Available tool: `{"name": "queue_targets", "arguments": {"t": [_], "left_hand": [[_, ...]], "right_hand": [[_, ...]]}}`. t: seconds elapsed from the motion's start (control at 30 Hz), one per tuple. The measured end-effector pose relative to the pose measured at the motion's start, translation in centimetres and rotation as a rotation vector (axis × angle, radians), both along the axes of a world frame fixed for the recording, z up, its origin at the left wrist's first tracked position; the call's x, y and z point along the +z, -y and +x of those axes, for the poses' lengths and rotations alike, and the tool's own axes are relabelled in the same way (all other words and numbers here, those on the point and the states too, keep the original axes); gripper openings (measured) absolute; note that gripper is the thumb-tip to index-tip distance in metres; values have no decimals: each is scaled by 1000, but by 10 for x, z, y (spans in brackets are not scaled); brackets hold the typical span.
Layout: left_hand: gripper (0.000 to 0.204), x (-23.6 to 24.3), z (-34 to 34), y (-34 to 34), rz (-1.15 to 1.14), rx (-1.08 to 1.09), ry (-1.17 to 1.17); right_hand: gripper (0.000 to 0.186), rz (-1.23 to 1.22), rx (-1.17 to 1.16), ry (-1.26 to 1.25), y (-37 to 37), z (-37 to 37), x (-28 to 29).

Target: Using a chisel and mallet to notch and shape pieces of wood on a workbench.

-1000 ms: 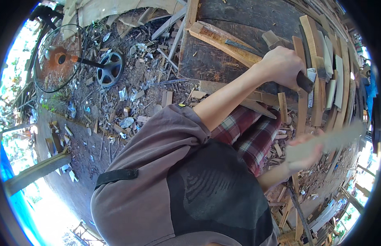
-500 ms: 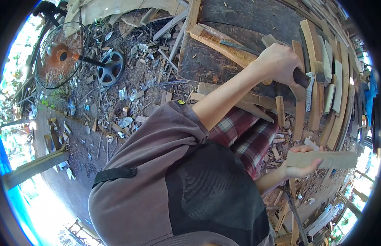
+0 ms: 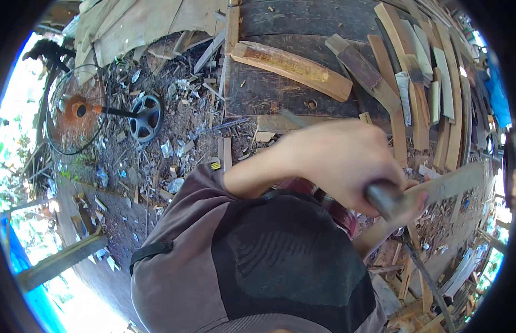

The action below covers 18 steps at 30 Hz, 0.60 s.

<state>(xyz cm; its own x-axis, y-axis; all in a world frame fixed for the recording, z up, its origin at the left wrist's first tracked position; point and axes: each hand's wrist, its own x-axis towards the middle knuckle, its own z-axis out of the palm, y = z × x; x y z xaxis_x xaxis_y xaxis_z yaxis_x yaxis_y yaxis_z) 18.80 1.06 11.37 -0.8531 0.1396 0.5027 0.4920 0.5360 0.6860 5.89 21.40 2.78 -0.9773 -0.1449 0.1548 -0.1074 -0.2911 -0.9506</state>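
My left hand [image 3: 346, 161], blurred by motion, is closed round the dark round handle [image 3: 383, 200] of a long-bladed knife. Only a grey end of its blade [image 3: 292, 117] shows beyond my forearm; the rest is hidden. Just right of it, my right hand [image 3: 416, 208] grips a flat, pale piece of wood [image 3: 449, 183], partly covered by my left hand and the handle. A thick wooden block [image 3: 291, 69] with a yellowish cut face lies on the dark wooden board [image 3: 258, 100] ahead of me.
Several long wood strips [image 3: 419, 111] lie side by side at the right. An angled wood piece [image 3: 363, 69] rests on the board's right side. A fan with an orange hub [image 3: 78, 109] and round base [image 3: 146, 118] lies on the littered ground at left.
My left hand has swung down and nearer with the knife, from above the board to beside the pale wood. The wood's far end has tilted upward. The view has shifted slightly.
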Motion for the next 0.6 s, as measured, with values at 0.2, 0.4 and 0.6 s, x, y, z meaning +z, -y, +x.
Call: {"name": "queue_targets", "arguments": {"t": [0.2,0.4,0.6], "left_hand": [[42,-35,35,87,-378,935,459],[65,-53,-1,83,-548,731,468],[63,-79,-43,73,-638,758,618]], "right_hand": [[57,137,74,-88,-10,9,-2],[51,144,114,-31,-18,13,-8],[55,34,162,-64,-30,23,-9]]}}
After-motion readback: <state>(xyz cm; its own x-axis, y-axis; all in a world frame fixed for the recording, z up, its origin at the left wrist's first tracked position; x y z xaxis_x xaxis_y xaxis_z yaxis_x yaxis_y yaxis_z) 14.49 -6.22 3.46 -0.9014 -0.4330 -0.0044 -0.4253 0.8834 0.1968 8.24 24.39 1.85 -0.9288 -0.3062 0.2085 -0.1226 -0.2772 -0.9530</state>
